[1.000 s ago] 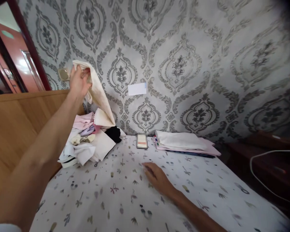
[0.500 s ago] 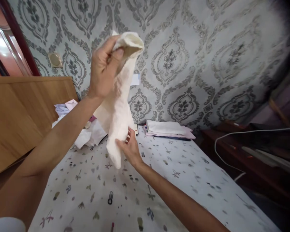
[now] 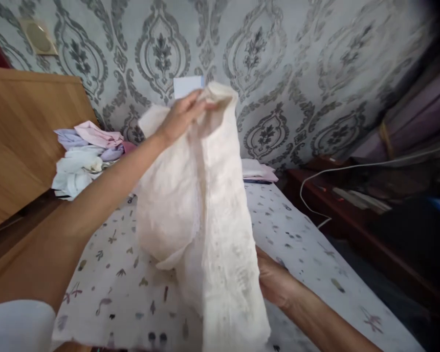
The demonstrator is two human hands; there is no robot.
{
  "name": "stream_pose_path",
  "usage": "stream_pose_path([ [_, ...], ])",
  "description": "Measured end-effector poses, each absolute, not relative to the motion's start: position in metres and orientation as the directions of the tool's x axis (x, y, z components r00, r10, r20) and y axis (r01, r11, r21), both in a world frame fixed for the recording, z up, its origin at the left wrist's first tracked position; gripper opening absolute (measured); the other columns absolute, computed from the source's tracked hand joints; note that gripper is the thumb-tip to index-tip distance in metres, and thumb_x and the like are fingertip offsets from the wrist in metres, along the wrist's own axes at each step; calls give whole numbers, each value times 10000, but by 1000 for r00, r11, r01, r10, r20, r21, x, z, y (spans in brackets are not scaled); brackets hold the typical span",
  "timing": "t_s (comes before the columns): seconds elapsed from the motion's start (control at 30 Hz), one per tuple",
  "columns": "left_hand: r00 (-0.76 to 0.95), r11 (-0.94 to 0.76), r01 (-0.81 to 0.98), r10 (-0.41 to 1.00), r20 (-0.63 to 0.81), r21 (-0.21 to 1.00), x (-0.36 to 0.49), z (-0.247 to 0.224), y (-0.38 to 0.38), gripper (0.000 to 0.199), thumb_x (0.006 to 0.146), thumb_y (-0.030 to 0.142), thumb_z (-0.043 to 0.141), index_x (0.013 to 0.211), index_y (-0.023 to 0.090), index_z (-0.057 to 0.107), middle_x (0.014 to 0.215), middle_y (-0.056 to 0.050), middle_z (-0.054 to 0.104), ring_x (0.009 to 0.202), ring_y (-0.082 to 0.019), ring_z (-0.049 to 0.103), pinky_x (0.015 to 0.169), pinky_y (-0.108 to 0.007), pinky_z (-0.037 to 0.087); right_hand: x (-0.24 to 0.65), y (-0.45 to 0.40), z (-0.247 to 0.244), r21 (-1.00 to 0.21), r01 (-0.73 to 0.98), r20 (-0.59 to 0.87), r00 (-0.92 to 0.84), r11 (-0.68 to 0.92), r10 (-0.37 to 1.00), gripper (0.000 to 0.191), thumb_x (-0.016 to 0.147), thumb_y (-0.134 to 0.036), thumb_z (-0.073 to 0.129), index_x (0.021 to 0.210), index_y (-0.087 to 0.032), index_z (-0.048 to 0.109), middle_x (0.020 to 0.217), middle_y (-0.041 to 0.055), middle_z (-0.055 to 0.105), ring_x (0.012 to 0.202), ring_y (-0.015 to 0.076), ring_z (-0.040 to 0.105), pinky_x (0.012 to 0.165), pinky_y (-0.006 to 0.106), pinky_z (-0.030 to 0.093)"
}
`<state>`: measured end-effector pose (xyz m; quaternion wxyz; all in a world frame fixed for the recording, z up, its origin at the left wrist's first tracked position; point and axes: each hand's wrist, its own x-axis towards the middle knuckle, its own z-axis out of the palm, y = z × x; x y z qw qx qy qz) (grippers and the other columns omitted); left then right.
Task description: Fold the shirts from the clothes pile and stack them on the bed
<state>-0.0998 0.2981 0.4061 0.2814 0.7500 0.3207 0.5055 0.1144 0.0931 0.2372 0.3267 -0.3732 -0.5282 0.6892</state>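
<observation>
A cream-white cloth garment (image 3: pixel 227 220) hangs in front of me above a printed bed sheet (image 3: pixel 113 259), its lower end coming close to me. My left hand (image 3: pixel 185 115) is closed on its upper edge, where an opening in the cloth shows. At the right side of the cloth, lower down, is my right hand (image 3: pixel 273 278); its fingers are hidden behind the fabric, so their grip does not show.
Rumpled pink, lilac and white clothes (image 3: pixel 84 156) lie at the back left beside a wooden board (image 3: pixel 29 142). Folded cloths (image 3: pixel 258 171) lie at the back by the wall. A white cable (image 3: pixel 304 188) hangs over dark red furniture (image 3: pixel 337 215) on the right.
The garment has spread out from a narrow hanging bunch and come nearer. My left hand is lower and further right; my right hand has moved right and down behind the cloth. The view has shifted.
</observation>
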Motion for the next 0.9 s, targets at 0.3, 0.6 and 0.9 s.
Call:
stream_pose_path([
  [0.3, 603, -368, 517, 797, -24, 773, -124, 261, 268, 388, 910, 436, 507, 1189, 177, 586, 887, -79, 715, 773, -205, 690, 679, -299, 496, 175, 68, 197, -820, 547, 162, -57, 166, 985, 332, 938, -493, 519, 1112, -240, 644, 1056, 105, 674, 888, 235, 672, 635, 316, 564],
  [0.6, 471, -325, 815, 853, -222, 480, -197, 242, 127, 293, 942, 508, 460, 873, 233, 533, 755, 8, 569, 671, -172, 528, 603, -265, 378, 124, 39, 197, -367, 632, 36, -724, 683, 689, 405, 807, -432, 761, 1165, -272, 662, 973, 59, 616, 939, 269, 580, 893, 455, 467],
  [0.9, 607, -538, 716, 795, -16, 446, -189, 207, 70, 290, 1000, 347, 352, 935, 231, 610, 982, -75, 652, 902, -236, 594, 771, -340, 457, 141, 39, 204, -535, 613, 64, -657, 581, 751, 154, 926, -187, 534, 797, -227, 607, 794, 36, 648, 804, 213, 585, 815, 392, 449],
])
